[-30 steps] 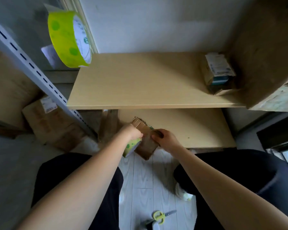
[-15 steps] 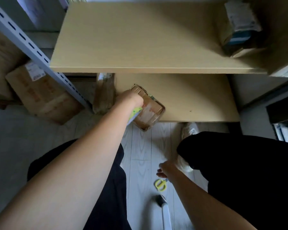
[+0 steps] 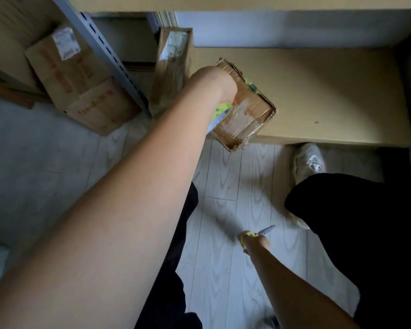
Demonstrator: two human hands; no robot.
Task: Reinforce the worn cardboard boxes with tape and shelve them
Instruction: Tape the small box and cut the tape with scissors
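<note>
while gripping scissors (image 3: 256, 234), right hand (image 3: 255, 243) low

The left hand (image 3: 220, 83) holds a worn cardboard box (image 3: 246, 108) on the front edge of the low shelf (image 3: 318, 91), with a green tape roll (image 3: 220, 113) just below the hand, mostly hidden. Down at the pale wood floor (image 3: 223, 186), the right hand (image 3: 255, 242) grips yellow-handled scissors (image 3: 259, 232) (blades pointing up and right). A larger box (image 3: 78, 84) leans left of the grey upright (image 3: 109, 58).
</note>
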